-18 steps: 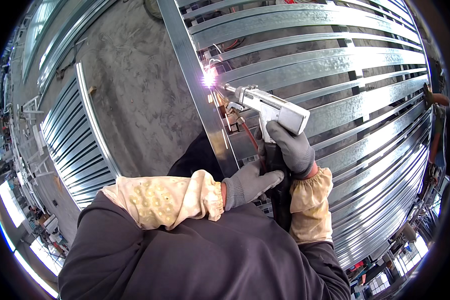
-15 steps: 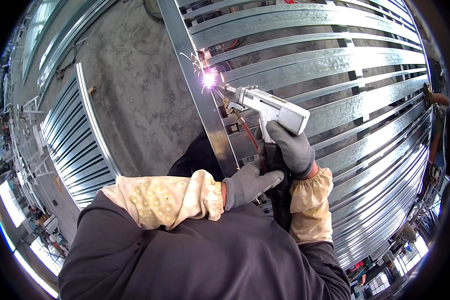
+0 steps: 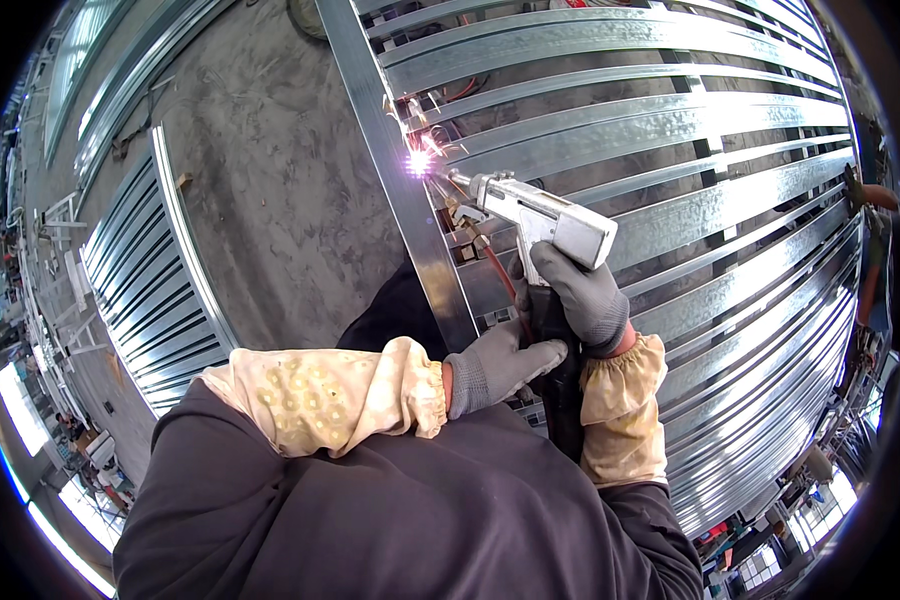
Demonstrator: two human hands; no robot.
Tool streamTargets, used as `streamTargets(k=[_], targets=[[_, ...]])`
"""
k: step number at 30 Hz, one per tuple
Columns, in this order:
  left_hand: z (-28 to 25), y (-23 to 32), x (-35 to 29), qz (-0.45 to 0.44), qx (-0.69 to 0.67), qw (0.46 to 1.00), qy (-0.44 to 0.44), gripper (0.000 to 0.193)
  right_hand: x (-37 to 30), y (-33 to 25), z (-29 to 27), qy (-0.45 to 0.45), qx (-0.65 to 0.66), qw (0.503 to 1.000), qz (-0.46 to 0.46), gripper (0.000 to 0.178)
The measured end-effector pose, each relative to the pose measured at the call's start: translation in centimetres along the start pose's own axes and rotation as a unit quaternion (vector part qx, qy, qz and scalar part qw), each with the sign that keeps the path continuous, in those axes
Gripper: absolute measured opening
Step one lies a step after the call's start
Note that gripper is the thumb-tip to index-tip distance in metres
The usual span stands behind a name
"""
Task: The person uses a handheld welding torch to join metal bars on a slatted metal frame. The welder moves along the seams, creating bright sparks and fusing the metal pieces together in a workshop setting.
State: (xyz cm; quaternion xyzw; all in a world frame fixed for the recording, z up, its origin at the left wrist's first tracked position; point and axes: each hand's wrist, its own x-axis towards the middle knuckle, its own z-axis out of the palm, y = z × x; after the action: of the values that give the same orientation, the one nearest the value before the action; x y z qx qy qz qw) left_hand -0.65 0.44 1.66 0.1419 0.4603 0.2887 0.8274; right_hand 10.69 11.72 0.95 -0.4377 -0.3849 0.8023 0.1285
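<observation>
My right hand (image 3: 582,296), in a grey glove, is closed around the handle of a silver-white welding gun (image 3: 548,216). The gun's nozzle points up and left at a bright pink-white weld arc (image 3: 419,162) that throws sparks. The arc burns at the inner edge of a long galvanized steel side rail (image 3: 400,170), near the end of a slat. Below the right hand, my left hand (image 3: 500,368), also gloved, grips the black cable sleeve (image 3: 564,405) under the gun; some of its fingers are hidden. A reddish hose (image 3: 498,265) runs up beside the gun to a brass fitting.
Parallel galvanized slats (image 3: 650,120) fill the right side, with dark crossbars beneath. A second slatted panel (image 3: 155,285) lies to the left, across bare concrete floor (image 3: 260,170). At the far right edge, part of another person's arm (image 3: 875,198) shows beside the frame.
The arc stays at almost the same spot on the rail, while its sparks now fly up and right instead of up and left. My hands have barely moved.
</observation>
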Motion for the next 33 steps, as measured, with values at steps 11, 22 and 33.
streamTargets(k=[11,22,33], targets=[[0.0,-1.9,0.5,0.01,-0.02,1.0,-0.003,0.027,-0.4,0.4,0.1,-0.002,-0.065,0.997,-0.044,0.024],[0.7,-1.0,-0.5,-0.018,-0.002,1.0,0.001,0.033,-0.8,2.5,-1.0,-0.013,-0.137,0.982,-0.126,0.022],[0.5,-2.8,0.1,-0.001,0.014,1.0,-0.011,0.028,-1.7,2.2,-1.2,-0.024,-0.128,0.989,-0.072,0.015]])
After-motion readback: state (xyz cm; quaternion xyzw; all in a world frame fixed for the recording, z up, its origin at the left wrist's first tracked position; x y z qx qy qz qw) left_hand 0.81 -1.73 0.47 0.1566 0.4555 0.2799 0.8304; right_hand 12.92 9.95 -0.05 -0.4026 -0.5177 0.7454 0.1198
